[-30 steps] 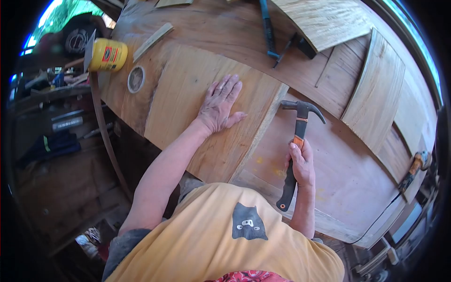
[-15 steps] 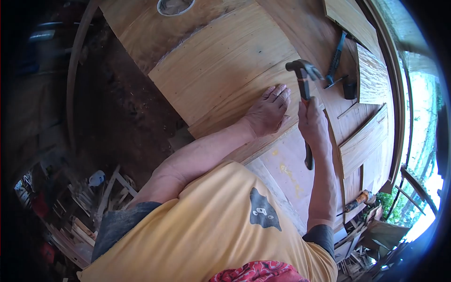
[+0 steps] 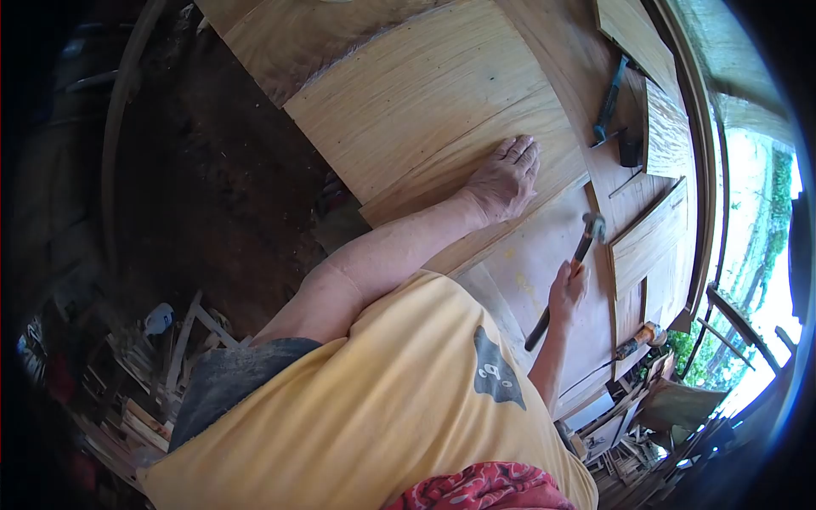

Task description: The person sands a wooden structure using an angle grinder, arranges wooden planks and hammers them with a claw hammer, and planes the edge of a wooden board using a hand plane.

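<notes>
My left hand (image 3: 503, 180) lies flat with its fingers stretched out on a thin plywood sheet (image 3: 408, 102), near its right end. Small dark marks dot the sheet's surface. My right hand (image 3: 567, 291) is wrapped round the handle of a claw hammer (image 3: 584, 245). The hammer is raised to the right of the sheet's near edge, its metal head pointing away from me and its handle end sticking out below my fist. Beneath it is a pale, pinkish panel (image 3: 544, 246) with yellow stains.
A dark tool with a blue end (image 3: 609, 100) and a small black cup (image 3: 630, 151) lie at the right. Loose wood pieces (image 3: 650, 225) overlap there, beside a tool with an orange-brown handle (image 3: 639, 340). Wood scraps (image 3: 174, 348) are piled on the floor at lower left.
My right hand has drawn the hammer back toward my body and down, away from the sheet. My left hand still presses flat on the plywood. The view has shifted slightly.
</notes>
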